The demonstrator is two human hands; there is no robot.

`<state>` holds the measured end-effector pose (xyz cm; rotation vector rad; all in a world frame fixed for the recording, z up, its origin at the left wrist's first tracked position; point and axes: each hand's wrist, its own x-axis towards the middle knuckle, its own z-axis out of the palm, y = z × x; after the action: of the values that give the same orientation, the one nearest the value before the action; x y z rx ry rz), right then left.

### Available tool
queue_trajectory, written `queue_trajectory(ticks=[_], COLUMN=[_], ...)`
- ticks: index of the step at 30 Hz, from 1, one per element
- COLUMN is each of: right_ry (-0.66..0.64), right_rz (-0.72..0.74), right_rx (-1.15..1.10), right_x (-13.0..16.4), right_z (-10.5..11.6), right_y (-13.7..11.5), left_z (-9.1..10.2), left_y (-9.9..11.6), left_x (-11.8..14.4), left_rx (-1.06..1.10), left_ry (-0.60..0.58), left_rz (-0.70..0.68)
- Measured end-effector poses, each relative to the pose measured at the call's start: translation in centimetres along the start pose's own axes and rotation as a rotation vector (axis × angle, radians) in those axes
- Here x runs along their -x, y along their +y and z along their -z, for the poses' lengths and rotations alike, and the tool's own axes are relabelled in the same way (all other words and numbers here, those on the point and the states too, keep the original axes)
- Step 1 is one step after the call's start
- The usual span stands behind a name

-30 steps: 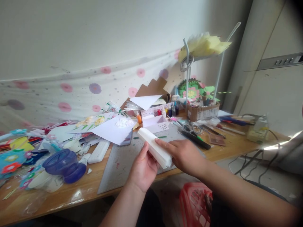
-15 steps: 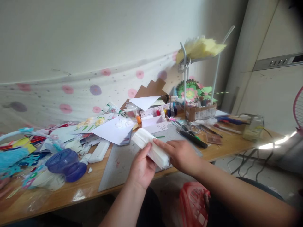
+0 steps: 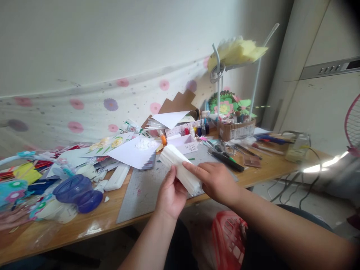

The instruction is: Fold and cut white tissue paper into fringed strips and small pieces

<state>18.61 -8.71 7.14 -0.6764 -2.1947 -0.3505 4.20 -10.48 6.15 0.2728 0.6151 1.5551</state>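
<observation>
A white folded paper stack [image 3: 180,168] is held between both hands above the near edge of a grey cutting mat [image 3: 146,189]. The left hand [image 3: 170,195] is raised palm-up beneath it, thumb pressed along its left side, fingers closed around its underside. The right hand [image 3: 215,182] is laid against its right side from the right, forefinger stretched forward along the top edge, the remaining fingers curled on the stack. Beyond the right hand, scissors [image 3: 222,148] are seen; a purple bowl [image 3: 77,191] lies well left of the left hand.

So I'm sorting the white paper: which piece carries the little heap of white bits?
The flat white sheet left of the held white stack; the folded sheet behind is bare.
</observation>
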Motion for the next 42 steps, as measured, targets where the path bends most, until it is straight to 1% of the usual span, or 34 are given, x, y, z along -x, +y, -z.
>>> queue_trajectory(ticks=[7,10,15,19,21,23,26,28,30,34,37,40,42], right_ry=[-0.104,-0.12,-0.036,0.032,0.066,0.084,0.044,0.005,-0.004,0.035,-0.019,-0.093,-0.105], right_rz=[-0.084,-0.112,-0.235,-0.337,-0.308,-0.224,-0.042,0.044,0.061,0.036,0.077,0.114,0.132], right_rx=[-0.036,-0.078,-0.231,-0.389,-0.369,-0.273,-0.14,-0.119,-0.141,-0.191,-0.156,-0.11,-0.088], right_x=[0.2,0.2,0.4,0.5,0.5,0.5,0.5,0.4,0.3,0.2,0.2,0.3,0.3], right_z=[-0.7,-1.0,-1.7,-2.5,-2.6,-2.6,-2.4,-2.2,-2.1,-2.1,-2.2,-2.2,-2.3], right_y=[0.4,0.4,0.4,0.4,0.4,0.4,0.3,0.1,-0.2,-0.8,-1.0,-1.1,-1.2], left_z=[0.1,-0.4,-1.4,-1.1,-0.8,-0.5,-0.4,-0.5,-0.6,-0.9,-0.9,-0.7,-0.5], left_y=[0.8,0.9,0.4,-0.1,-0.1,0.1,0.4,0.6,0.8,1.0,1.2,1.2,1.1], left_x=[-0.9,-0.6,1.0,1.7,1.6,1.5,1.5,1.5,1.6,1.8,1.7,1.7,1.6], left_rx=[-0.178,-0.171,-0.069,-0.078,-0.109,-0.139,-0.166,-0.17,-0.16,-0.118,-0.107,-0.116,-0.141], left_ry=[0.082,0.102,0.062,0.049,0.055,0.047,-0.003,-0.037,-0.047,-0.024,-0.022,-0.05,-0.066], left_rz=[-0.195,-0.221,-0.136,-0.175,-0.205,-0.239,-0.264,-0.242,-0.209,-0.145,-0.134,-0.162,-0.188])
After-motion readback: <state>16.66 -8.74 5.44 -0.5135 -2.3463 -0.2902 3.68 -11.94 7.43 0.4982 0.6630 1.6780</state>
